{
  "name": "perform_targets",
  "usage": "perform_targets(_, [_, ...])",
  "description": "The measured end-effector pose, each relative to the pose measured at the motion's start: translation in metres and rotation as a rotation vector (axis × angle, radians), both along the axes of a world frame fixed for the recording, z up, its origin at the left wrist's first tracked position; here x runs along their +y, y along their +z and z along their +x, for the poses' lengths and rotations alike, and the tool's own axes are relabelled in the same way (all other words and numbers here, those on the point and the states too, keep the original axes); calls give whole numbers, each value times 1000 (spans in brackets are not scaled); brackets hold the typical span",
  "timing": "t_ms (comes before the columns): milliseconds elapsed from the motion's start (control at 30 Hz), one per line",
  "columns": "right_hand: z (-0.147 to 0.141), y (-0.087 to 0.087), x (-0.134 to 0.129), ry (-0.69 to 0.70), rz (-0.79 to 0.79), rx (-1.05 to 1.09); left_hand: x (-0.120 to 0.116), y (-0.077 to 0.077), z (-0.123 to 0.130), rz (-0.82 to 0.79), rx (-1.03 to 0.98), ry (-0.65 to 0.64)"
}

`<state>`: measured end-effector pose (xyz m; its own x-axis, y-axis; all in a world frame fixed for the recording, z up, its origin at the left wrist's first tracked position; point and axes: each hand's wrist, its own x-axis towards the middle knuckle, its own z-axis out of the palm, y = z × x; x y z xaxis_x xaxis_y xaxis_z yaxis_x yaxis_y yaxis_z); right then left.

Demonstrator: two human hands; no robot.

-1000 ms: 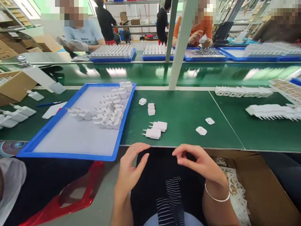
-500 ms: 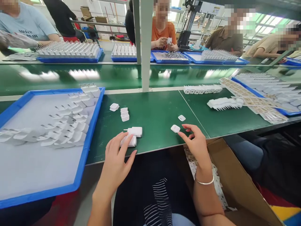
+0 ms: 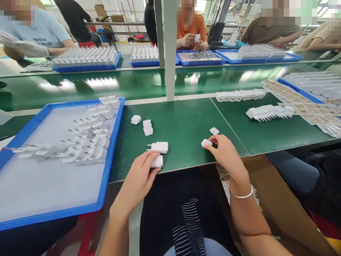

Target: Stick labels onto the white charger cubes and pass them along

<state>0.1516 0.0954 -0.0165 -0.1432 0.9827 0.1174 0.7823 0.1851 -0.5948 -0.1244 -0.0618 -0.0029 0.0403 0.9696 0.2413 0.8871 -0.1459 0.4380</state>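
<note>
My left hand (image 3: 142,172) is closed round a white plug adapter (image 3: 157,162) near the front edge of the green table (image 3: 183,124). Just beyond it lies a second adapter (image 3: 160,147), its prongs toward the left. My right hand (image 3: 225,149) pinches a small white square piece (image 3: 206,143) between thumb and fingers. Close behind those fingers, a flat white cover (image 3: 214,131) rests on the table. Farther left are a short stack of white covers (image 3: 147,127) and a smaller pile (image 3: 136,119).
A blue-rimmed tray (image 3: 113,142) with several adapters stands at the left. Rows of adapters (image 3: 239,95) lie at the back right. A white post (image 3: 170,53) rises at the table's back edge. An open carton (image 3: 274,192) is below right. People sit across.
My left hand has closed on the nearer adapter. The fingers of my right hand have come together on the small square piece. The whole view has shifted slightly.
</note>
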Motion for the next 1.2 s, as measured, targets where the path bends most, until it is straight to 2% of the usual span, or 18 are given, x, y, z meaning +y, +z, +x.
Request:
perform_targets(100, [-2,8,9,17,-102,-84,2,6,1,22,3,16])
perform_targets(200, [-2,15,17,63,-172,-119,15,14,-1,41,65,2])
perform_targets(300, [-3,18,16,56,-153,-125,33,18,-6,-73,76,-97])
perform_targets(400, [-6,17,10,6,-137,-98,48,15,-11,-178,32,-170])
perform_targets(533, [-7,14,2,-50,-130,20,55,7,-17,-89,1,-152])
perform_targets(667, [-8,16,1,23,-227,207,48,7,-21,-15,33,-136])
perform_targets(767, [-23,17,0,211,-298,464,31,16,-21,2,77,-51])
perform_targets(867, [-54,13,-3,387,-345,671,14,22,-19,-3,104,-9])
perform_targets(967, [-84,8,-10,523,-401,721,6,18,-16,1,119,-38])
perform_targets(1033, [-94,6,-16,565,-411,711,5,14,-13,27,131,-14])
perform_targets(1133, [-96,5,-24,545,-382,669,1,11,-8,29,155,3])
perform_targets(1200, [-96,6,-25,526,-357,649,0,9,-5,-21,161,-33])
